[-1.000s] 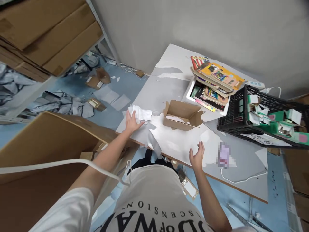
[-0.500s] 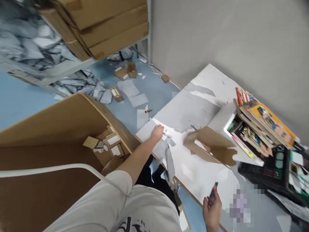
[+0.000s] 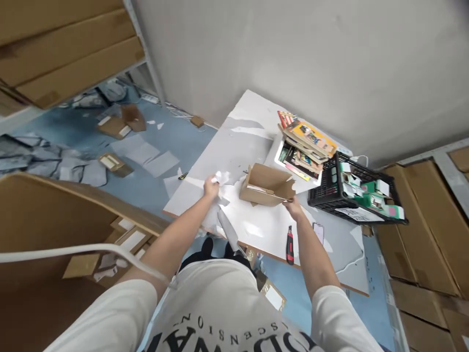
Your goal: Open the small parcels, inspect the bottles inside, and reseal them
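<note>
My left hand (image 3: 211, 187) is closed around a crumpled piece of white paper (image 3: 222, 177) above the left part of the white table (image 3: 252, 220). An open cardboard box (image 3: 262, 195) rests on the table, and my right hand (image 3: 293, 208) grips its right end at a lower corner. Near the table's front edge lies a red and black box cutter (image 3: 289, 247), apart from both hands. A grey paper strip (image 3: 227, 229) hangs toward the front edge beside my left forearm.
Behind the box stands a white bin (image 3: 274, 155) of books (image 3: 311, 142). A black crate (image 3: 330, 195) with green and white boxes is to its right, near a phone (image 3: 318, 232). At left, a large carton (image 3: 91, 198) holds small boxes; papers (image 3: 139, 151) litter the floor.
My right hand has put down the box cutter and taken hold of the cardboard box. My left hand has lifted the crumpled paper. The view has swung to the right.
</note>
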The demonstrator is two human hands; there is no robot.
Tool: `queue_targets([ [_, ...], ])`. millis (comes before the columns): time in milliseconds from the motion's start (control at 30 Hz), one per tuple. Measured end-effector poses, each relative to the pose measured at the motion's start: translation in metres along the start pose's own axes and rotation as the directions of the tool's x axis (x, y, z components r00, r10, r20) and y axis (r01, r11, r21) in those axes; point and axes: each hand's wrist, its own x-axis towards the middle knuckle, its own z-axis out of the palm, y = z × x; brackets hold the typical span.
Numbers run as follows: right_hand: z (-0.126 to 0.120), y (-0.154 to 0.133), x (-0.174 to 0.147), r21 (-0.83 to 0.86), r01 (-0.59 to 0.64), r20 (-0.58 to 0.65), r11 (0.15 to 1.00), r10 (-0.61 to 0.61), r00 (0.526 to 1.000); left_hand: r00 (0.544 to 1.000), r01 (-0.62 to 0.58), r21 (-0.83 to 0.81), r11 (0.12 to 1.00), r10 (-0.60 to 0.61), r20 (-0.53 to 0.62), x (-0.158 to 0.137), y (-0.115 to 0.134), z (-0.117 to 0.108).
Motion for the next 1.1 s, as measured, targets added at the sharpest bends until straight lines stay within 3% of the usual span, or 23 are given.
queue_targets([
  [33, 0.008, -0.006, -0.004, 0.056, -0.083, 0.012, 0.995, 0.082, 0.997, 0.997, 0.003, -0.017, 1.000, -0.002, 0.081, -0.007, 0.005, 0.020],
  [67, 0.017, -0.012, -0.010, 0.224, -0.305, 0.042, 0.926, 0.303, 0.952, 0.987, 0.009, -0.027, 1.000, -0.005, 0.159, -0.014, 0.009, 0.038],
  [100, 0.027, -0.017, -0.018, 0.280, -0.368, 0.038, 0.887, 0.373, 0.927, 0.972, 0.018, -0.033, 0.999, -0.010, 0.234, -0.022, 0.012, 0.051],
  [233, 0.053, -0.022, -0.055, 0.408, -0.412, -0.053, 0.815, 0.472, 0.880, 0.909, 0.057, -0.010, 0.998, -0.048, 0.414, -0.038, 0.011, 0.070],
  [433, 0.034, -0.008, -0.122, 0.500, -0.325, -0.169, 0.803, 0.458, 0.873, 0.871, 0.098, 0.004, 0.995, -0.087, 0.483, -0.061, -0.007, 0.034],
  [500, 0.031, -0.002, -0.139, 0.485, -0.337, -0.219, 0.806, 0.486, 0.846, 0.864, 0.127, -0.003, 0.992, -0.109, 0.491, -0.075, -0.017, 0.022],
  [633, 0.045, 0.011, -0.158, 0.521, -0.439, -0.195, 0.732, 0.603, 0.774, 0.858, 0.203, 0.008, 0.979, -0.182, 0.481, -0.095, -0.036, 0.014],
  [833, 0.065, 0.029, -0.199, 0.585, -0.479, -0.139, 0.655, 0.663, 0.736, 0.882, 0.263, 0.015, 0.965, -0.247, 0.401, -0.095, -0.049, 0.013],
  [1000, 0.075, 0.035, -0.241, 0.564, -0.523, -0.072, 0.639, 0.668, 0.740, 0.942, 0.178, 0.052, 0.983, -0.186, 0.280, -0.082, -0.061, -0.006],
  [1100, 0.088, 0.029, -0.242, 0.567, -0.506, -0.006, 0.650, 0.617, 0.787, 0.922, 0.076, 0.134, 0.988, -0.121, 0.368, -0.084, -0.070, -0.008],
])
